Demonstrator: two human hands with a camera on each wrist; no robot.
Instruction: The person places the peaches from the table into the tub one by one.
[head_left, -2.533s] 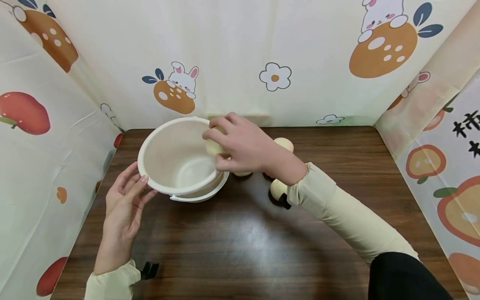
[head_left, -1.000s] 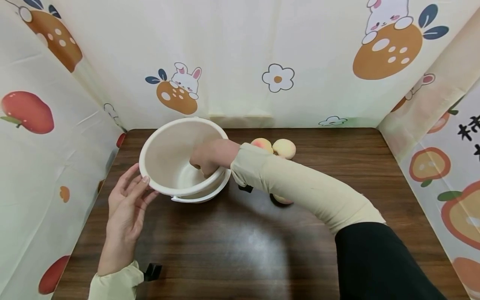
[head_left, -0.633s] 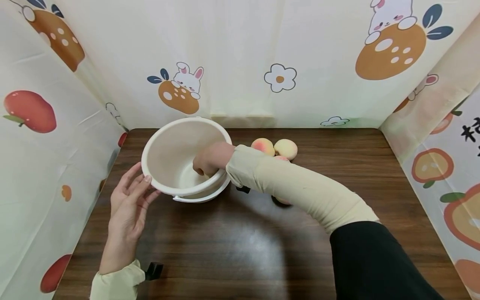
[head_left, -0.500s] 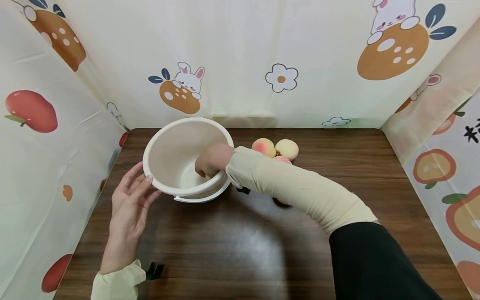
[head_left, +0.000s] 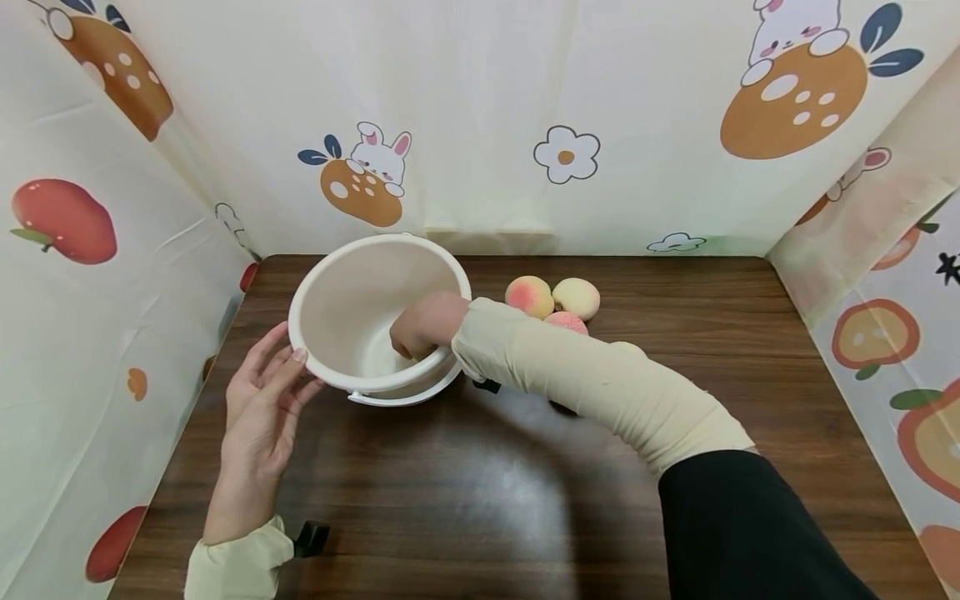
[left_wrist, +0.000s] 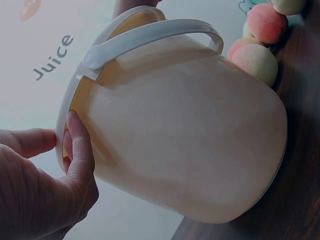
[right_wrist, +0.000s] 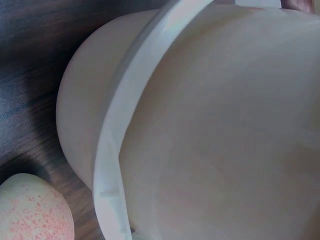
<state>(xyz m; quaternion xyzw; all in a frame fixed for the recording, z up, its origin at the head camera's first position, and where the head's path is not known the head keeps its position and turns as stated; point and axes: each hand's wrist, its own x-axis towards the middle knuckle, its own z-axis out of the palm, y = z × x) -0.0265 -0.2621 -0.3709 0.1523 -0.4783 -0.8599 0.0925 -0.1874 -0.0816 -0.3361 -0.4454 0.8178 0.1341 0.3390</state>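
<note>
A cream plastic bucket (head_left: 322, 283) with a white handle (head_left: 397, 402) stands at the back left of the wooden table. My left hand (head_left: 258, 417) pinches its left rim; in the left wrist view the thumb (left_wrist: 32, 141) and fingers (left_wrist: 82, 150) lie on either side of that rim. Over the bucket's right rim, my right hand (head_left: 427, 323) reaches down inside with curled fingers. It holds a peach low in the bucket, almost wholly hidden under the hand. The right wrist view shows only the bucket's outer wall (right_wrist: 240, 115) and the handle.
Right of the bucket lie several peaches, among them a red-yellow peach (head_left: 529, 297), a pale peach (head_left: 576, 298) and a pinkish peach (head_left: 567, 322). The right sleeve (head_left: 585, 367) covers others partly. A printed curtain (head_left: 480, 100) closes off the back and both sides.
My right hand has carried the peach from above the bucket's right rim down inside, then lingered low there. My left hand has kept its pinch on the rim.
</note>
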